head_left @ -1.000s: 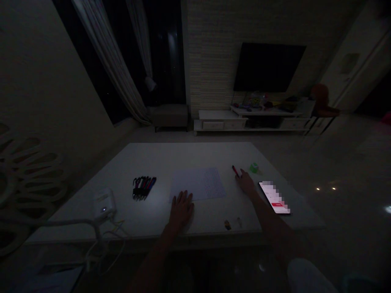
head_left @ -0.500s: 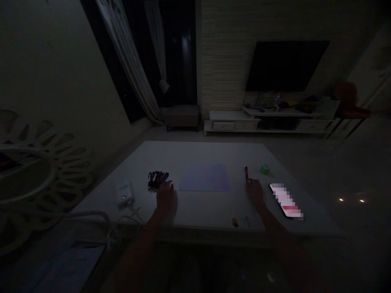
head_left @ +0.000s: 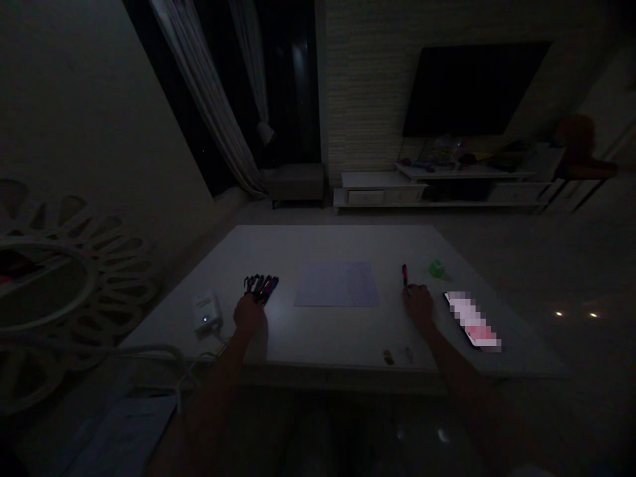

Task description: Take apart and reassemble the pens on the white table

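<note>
On the white table (head_left: 318,338), several dark and coloured pens (head_left: 264,285) lie side by side at the left. My left hand (head_left: 248,315) covers their near ends, its fingers closed on them; the fingertips are hard to see in the dim light. To the right, a red and black pen (head_left: 405,273) lies pointing away from me. My right hand (head_left: 419,306) rests on the table with its fingers closed at this pen's near end. Between my hands a sheet of paper (head_left: 335,283) lies flat, with faint lines of writing on its right part.
A phone (head_left: 470,318) with a lit screen and a green cube-like object (head_left: 437,267) are right of my right hand. Small items (head_left: 388,357) lie near the front edge. A white device (head_left: 205,311) with cables sits at the left.
My left hand has moved left from beside the pens onto their near ends. My right hand stays by its pen. The whole view has shifted slightly.
</note>
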Available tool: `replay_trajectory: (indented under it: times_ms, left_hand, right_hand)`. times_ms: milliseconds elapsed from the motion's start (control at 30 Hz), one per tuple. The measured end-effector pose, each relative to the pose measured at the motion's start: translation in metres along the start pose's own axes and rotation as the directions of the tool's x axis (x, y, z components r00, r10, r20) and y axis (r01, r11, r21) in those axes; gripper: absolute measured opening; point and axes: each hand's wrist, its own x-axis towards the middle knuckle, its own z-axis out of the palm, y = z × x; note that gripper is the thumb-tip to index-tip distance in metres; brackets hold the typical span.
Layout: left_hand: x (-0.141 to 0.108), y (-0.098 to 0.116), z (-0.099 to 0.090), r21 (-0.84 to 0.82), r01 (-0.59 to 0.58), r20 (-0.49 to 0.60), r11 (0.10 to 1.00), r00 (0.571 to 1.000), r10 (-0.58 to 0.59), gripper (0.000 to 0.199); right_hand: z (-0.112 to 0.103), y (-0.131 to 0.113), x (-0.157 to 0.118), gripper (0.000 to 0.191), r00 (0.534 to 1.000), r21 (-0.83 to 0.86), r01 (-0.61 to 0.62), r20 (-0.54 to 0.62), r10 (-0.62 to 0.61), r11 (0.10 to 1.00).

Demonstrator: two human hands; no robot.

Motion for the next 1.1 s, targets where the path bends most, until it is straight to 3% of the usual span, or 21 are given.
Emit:
replay_trajectory:
  times_ms: [233, 333, 400, 433, 500, 600, 667, 733, 767, 800, 867, 900, 933, 967, 1033, 1100]
  left_hand:
    - [0.003, 0.000, 0.001, -0.034, -0.031, 0.016, 0.999, 0.999, 0.032, 0.021]
    - [0.005, 0.012, -0.002, -0.278, 0.076, 0.012, 0.957, 0.997, -0.075, 0.022]
    - [-0.003, 0.028, 0.000, -0.542, 0.169, 0.081, 0.823, 0.985, -0.149, 0.027]
    - [-0.011, 0.039, 0.003, -0.673, 0.202, 0.143, 0.712, 0.979, -0.143, 0.031]
    - [-0.036, 0.064, 0.014, -0.777, 0.222, 0.234, 0.589, 0.971, -0.057, 0.042]
    - [-0.083, 0.102, 0.034, -0.884, 0.330, 0.398, 0.330, 0.903, 0.164, 0.051]
    - [-0.111, 0.121, 0.045, -0.886, 0.386, 0.450, 0.256, 0.849, 0.277, 0.053]
    - [-0.130, 0.132, 0.050, -0.881, 0.393, 0.468, 0.264, 0.808, 0.357, 0.055]
    - [-0.135, 0.134, 0.050, -0.879, 0.358, 0.460, 0.314, 0.810, 0.364, 0.055]
    - [-0.138, 0.134, 0.048, -0.876, 0.281, 0.423, 0.392, 0.839, 0.342, 0.053]
    - [-0.138, 0.129, 0.039, -0.794, 0.001, 0.227, 0.608, 0.928, 0.295, 0.047]
    - [-0.136, 0.125, 0.032, -0.687, -0.177, 0.086, 0.704, 0.944, 0.320, 0.043]
    - [-0.134, 0.122, 0.026, -0.547, -0.353, -0.035, 0.759, 0.915, 0.401, 0.040]
    - [-0.131, 0.118, 0.020, -0.401, -0.507, -0.100, 0.763, 0.852, 0.513, 0.038]
    - [-0.126, 0.114, 0.011, -0.186, -0.708, -0.084, 0.681, 0.702, 0.707, 0.030]
    - [-0.124, 0.114, 0.008, -0.094, -0.777, -0.006, 0.622, 0.625, 0.780, 0.024]
  right_hand:
    - [-0.005, -0.001, 0.003, 0.039, 0.992, 0.056, -0.021, -0.127, 0.028, 0.998]
    - [-0.015, -0.009, -0.003, 0.040, 0.962, 0.174, -0.026, -0.265, 0.072, 0.984]
    - [-0.019, -0.030, -0.015, 0.035, 0.957, 0.291, -0.002, -0.278, 0.087, 0.957]
    - [-0.020, -0.046, -0.024, 0.034, 0.971, 0.366, 0.025, -0.228, 0.064, 0.930]
    - [-0.019, -0.089, -0.047, 0.035, 0.998, 0.550, 0.059, -0.060, -0.031, 0.833]
    - [-0.015, -0.156, -0.082, 0.037, 0.948, 0.776, 0.056, 0.157, -0.278, 0.629]
    - [-0.014, -0.187, -0.097, 0.034, 0.914, 0.817, 0.008, 0.228, -0.336, 0.576]
    - [-0.016, -0.198, -0.104, 0.031, 0.908, 0.801, -0.033, 0.274, -0.317, 0.598]
    - [-0.019, -0.197, -0.105, 0.029, 0.910, 0.783, -0.047, 0.290, -0.297, 0.620]
    - [-0.022, -0.192, -0.105, 0.027, 0.912, 0.760, -0.056, 0.303, -0.278, 0.647]
    - [-0.031, -0.175, -0.102, 0.025, 0.911, 0.713, -0.030, 0.308, -0.274, 0.701]
    - [-0.036, -0.167, -0.101, 0.024, 0.902, 0.698, 0.006, 0.306, -0.305, 0.716]
    - [-0.041, -0.159, -0.099, 0.023, 0.883, 0.695, 0.049, 0.306, -0.356, 0.718]
    - [-0.045, -0.153, -0.098, 0.022, 0.856, 0.707, 0.084, 0.310, -0.414, 0.702]
    - [-0.052, -0.146, -0.098, 0.026, 0.809, 0.757, 0.080, 0.331, -0.486, 0.649]
    - [-0.053, -0.146, -0.100, 0.037, 0.832, 0.792, -0.063, 0.378, -0.407, 0.607]
